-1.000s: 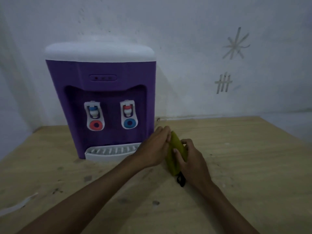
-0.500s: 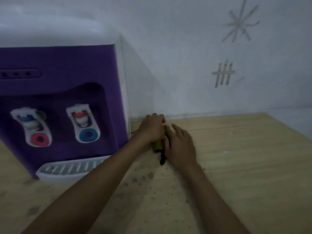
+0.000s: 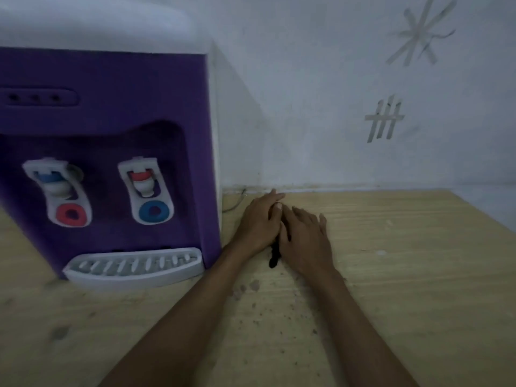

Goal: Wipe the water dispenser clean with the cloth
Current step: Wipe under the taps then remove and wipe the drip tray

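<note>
1. Two bare forearms reach in from the near edge across the wooden table (image 3: 405, 275), which is speckled with dark spots just this side of the hands.
2. The left hand (image 3: 258, 223) and the right hand (image 3: 305, 241) lie side by side, touching, flat on the table just to the right of the water dispenser (image 3: 111, 113). Both have their fingers stretched out straight, pressing down rather than clenched round anything.
3. The cloth is almost wholly hidden beneath the two hands; only a dark strip (image 3: 275, 254) pokes out between the wrists (whether it is a loop or a tag of the cloth, I cannot tell).
4. The water dispenser stands on the table, purple-fronted with a white top, its white drip tray (image 3: 134, 268) at the near foot.
5. In its recess sit two white taps: the left tap (image 3: 60, 191) has a red ring, the right tap (image 3: 146, 189) a blue one.
6. Behind the dispenser is a pale wall (image 3: 321, 93); to the right of the dispenser it bears a star-shaped tape mark (image 3: 421, 32) and a hash-shaped one (image 3: 384, 118).
</note>
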A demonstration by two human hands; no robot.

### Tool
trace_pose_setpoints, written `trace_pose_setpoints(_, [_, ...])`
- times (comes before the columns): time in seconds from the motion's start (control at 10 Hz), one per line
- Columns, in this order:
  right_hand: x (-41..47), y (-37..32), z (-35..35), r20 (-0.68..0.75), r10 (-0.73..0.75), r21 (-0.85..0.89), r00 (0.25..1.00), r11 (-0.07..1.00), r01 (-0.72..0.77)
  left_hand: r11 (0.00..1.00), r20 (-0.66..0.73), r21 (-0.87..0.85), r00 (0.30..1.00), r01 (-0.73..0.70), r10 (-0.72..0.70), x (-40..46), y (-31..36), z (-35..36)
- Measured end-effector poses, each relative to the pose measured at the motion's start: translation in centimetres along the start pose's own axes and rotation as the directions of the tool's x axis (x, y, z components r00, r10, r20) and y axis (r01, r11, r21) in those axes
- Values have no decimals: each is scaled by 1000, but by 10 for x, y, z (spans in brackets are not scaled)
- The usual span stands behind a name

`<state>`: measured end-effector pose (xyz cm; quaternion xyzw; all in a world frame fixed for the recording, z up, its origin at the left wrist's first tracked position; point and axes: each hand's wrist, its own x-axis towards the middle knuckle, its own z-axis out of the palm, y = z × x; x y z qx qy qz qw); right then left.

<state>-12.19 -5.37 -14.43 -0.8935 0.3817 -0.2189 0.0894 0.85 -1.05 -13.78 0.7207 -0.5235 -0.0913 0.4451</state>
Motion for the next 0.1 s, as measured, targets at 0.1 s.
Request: trace_pose_setpoints(0.1, [-12,-4,-18,-108,-37,9,993,999,39,996,-52,-26,995,-85,84,-18,20,-21])
